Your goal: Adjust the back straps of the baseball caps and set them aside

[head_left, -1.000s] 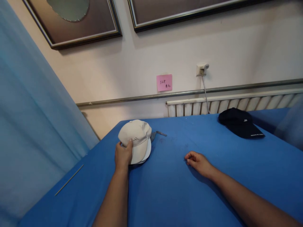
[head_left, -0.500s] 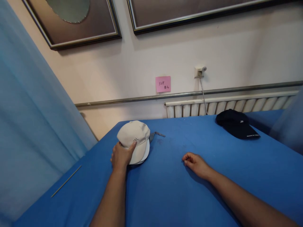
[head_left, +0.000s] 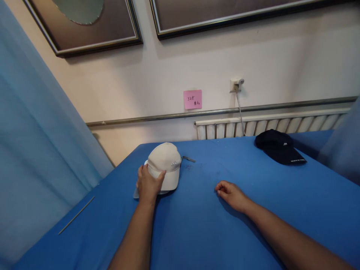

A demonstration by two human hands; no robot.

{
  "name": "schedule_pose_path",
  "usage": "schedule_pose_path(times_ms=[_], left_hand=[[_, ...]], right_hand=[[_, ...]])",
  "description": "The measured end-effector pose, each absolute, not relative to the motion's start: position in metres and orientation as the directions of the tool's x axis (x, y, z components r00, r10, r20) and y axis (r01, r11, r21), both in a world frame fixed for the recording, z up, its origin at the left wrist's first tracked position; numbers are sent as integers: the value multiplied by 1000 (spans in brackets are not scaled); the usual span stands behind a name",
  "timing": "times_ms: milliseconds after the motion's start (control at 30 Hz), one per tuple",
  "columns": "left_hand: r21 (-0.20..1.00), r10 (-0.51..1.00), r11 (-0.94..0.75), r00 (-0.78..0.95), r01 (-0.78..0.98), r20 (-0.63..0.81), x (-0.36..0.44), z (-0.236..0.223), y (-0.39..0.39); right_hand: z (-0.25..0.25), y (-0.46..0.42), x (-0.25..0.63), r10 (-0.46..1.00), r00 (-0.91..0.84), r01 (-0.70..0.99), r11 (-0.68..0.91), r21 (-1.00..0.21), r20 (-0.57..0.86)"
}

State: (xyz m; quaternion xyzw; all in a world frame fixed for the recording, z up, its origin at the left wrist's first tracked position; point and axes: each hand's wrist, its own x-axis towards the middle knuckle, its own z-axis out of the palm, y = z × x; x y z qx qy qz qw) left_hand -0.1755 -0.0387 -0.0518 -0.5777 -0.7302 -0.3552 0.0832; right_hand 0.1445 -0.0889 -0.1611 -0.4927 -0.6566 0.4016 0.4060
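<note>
A beige cap (head_left: 166, 165) sits on a second white cap (head_left: 136, 193) at the left of a table covered in blue cloth (head_left: 202, 225). My left hand (head_left: 148, 184) grips the beige cap at its near side, thumb up on the crown. My right hand (head_left: 232, 195) rests on the cloth in the middle, fingers curled in loosely, holding nothing that I can see. A black cap (head_left: 278, 147) lies at the far right of the table, out of reach of both hands.
A thin rod (head_left: 75, 215) lies near the table's left edge. A blue curtain (head_left: 36, 142) hangs at the left. Behind the table are a radiator (head_left: 270, 125), a wall rail, a plugged socket (head_left: 235, 84), a pink note (head_left: 192, 99) and two framed pictures.
My left hand has shifted the beige cap to the right, so the white cap beneath now shows at its left. My right hand has barely moved.
</note>
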Motion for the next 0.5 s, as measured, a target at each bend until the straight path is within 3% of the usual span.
schedule_pose_path(times_ms=[367, 500], left_hand=[[294, 821, 32, -192, 955, 537, -159, -48, -47], [264, 763, -112, -87, 958, 640, -146, -43, -55]], right_hand=[[-157, -91, 143, 969, -185, 342, 217, -914, 161], [-156, -91, 143, 970, -188, 331, 209, -920, 153]])
